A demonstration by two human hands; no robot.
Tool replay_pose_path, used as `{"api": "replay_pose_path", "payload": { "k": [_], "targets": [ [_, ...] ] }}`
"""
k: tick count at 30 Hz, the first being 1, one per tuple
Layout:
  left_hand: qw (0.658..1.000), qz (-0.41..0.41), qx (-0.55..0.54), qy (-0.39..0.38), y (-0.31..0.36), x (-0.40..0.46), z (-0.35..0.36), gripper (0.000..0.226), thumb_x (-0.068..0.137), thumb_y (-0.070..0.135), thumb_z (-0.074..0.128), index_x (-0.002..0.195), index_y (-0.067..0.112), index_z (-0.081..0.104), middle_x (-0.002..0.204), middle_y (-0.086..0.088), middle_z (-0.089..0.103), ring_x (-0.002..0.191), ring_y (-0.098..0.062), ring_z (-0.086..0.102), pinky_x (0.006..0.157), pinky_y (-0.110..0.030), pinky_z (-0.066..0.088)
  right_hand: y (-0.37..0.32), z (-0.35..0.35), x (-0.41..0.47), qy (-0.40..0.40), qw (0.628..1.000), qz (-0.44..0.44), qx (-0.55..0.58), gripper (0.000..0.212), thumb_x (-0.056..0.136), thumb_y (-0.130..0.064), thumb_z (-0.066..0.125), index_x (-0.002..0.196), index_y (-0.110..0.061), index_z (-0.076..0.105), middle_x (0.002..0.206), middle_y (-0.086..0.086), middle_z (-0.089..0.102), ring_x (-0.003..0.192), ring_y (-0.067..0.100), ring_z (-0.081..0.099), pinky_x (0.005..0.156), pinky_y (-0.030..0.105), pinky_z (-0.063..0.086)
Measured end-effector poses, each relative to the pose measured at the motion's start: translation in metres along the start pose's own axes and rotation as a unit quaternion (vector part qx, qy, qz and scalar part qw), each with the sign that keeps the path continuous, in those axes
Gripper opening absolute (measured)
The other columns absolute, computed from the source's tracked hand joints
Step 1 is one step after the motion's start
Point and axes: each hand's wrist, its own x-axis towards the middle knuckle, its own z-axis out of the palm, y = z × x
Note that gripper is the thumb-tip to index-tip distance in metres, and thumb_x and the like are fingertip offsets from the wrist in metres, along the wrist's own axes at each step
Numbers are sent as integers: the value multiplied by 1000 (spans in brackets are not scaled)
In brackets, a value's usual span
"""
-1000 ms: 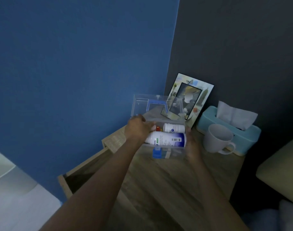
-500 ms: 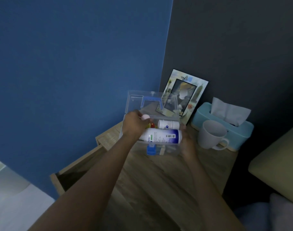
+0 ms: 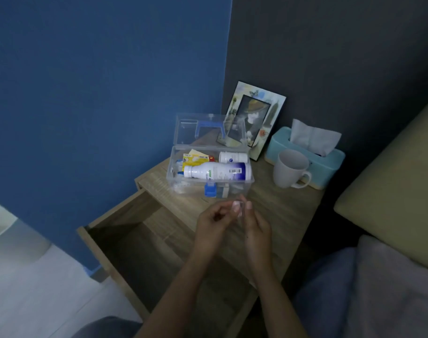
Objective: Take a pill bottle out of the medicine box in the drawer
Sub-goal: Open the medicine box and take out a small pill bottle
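The clear plastic medicine box [image 3: 249,185] stands on the bedside table top, its lid [image 3: 183,129] tipped upright and a blue latch [image 3: 210,190] at the front. Inside, a large white pill bottle [image 3: 217,172] with a blue band lies on its side. A smaller white bottle [image 3: 233,157] lies behind it, beside a yellow packet [image 3: 194,158]. The drawer [image 3: 135,240] below is pulled open and dark inside. My left hand [image 3: 211,228] and my right hand [image 3: 255,223] hover close together just in front of the box, fingertips touching, loosely curled, holding nothing I can see.
A picture frame [image 3: 256,118] leans on the dark wall behind the box. A white mug [image 3: 291,172] and a teal tissue box [image 3: 327,164] stand to the right. A beige cushion [image 3: 390,191] and grey bedding [image 3: 390,289] fill the right side; a blue wall is on the left.
Both hands have let go of the medicine box and drawn back toward me, meeting in front of it. The bottles stay lying in the box.
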Motion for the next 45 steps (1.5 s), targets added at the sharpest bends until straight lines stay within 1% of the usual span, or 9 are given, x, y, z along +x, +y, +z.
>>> {"api": "replay_pose_path", "payload": {
  "k": [8, 12, 17, 23, 29, 33, 39, 42, 45],
  "targets": [
    [1000, -21, 1, 13, -12, -15, 6, 13, 90, 14, 61, 95, 8, 73, 67, 13, 72, 62, 9, 62, 58, -4, 44, 9, -10, -16, 12, 999, 27, -39, 26, 99, -16, 48, 119, -16, 63, 105, -7, 71, 93, -9, 67, 82, 6, 49],
    [998, -28, 44, 26, -22, -16, 10, 24, 92, 21, 59, 94, 2, 71, 81, -5, 72, 74, -7, 64, 70, -23, 52, 15, -11, -22, 25, 996, 18, -85, 24, 99, -14, 45, 106, -21, 67, 101, -9, 71, 90, -7, 65, 81, 4, 46],
    [993, -29, 109, 45, -29, -19, 13, 36, 95, 39, 49, 84, 11, 68, 75, -7, 71, 75, -21, 68, 71, -36, 54, 23, -8, -29, 20, 993, 3, -119, 29, 99, -12, 47, 126, -17, 57, 110, -18, 64, 97, -20, 59, 83, -2, 41],
    [996, 15, 92, 4, -33, -20, 4, 13, 94, 25, 56, 89, 22, 67, 82, 8, 71, 81, -3, 66, 77, -20, 52, 23, -10, -28, 55, 994, 19, -88, 31, 100, -14, 42, 120, -4, 65, 116, 8, 70, 108, 13, 64, 91, 11, 46],
    [979, 24, 204, 6, -39, -16, 7, 33, 97, 36, 47, 87, 13, 67, 72, 5, 67, 66, 3, 60, 63, -16, 44, 23, -10, -31, 54, 994, 25, -87, 27, 100, -11, 44, 112, -8, 68, 107, 4, 71, 95, 0, 65, 84, 6, 47],
    [991, 45, 123, -13, -40, -20, 5, 16, 95, 26, 55, 94, 18, 68, 84, 9, 70, 79, 4, 64, 72, -8, 47, 24, -14, -31, 58, 994, 35, -88, 29, 101, -16, 42, 109, -9, 69, 104, 5, 72, 97, 10, 67, 88, 18, 49],
    [986, 37, 164, 6, -42, -16, 3, 19, 92, 35, 57, 79, 24, 66, 73, 4, 69, 67, 1, 63, 65, -13, 47, 25, -11, -32, 51, 994, 34, -94, 31, 101, -18, 42, 108, -7, 70, 101, 5, 73, 95, 10, 67, 85, 18, 49],
    [991, 60, 115, -12, -40, -19, 3, 11, 93, 26, 58, 89, 28, 68, 84, 15, 72, 80, 3, 66, 74, -10, 49, 25, -13, -30, 57, 994, 35, -84, 28, 101, -17, 41, 104, -15, 69, 95, -3, 72, 85, -5, 66, 77, 7, 47],
    [991, 35, 126, -15, -40, -18, 2, 12, 93, 26, 58, 90, 24, 69, 80, 9, 72, 76, 4, 65, 71, -10, 49, 27, -12, -31, 53, 994, 37, -87, 27, 100, -17, 43, 102, -14, 69, 94, -1, 72, 86, 0, 66, 77, 8, 48]
  ]
}}
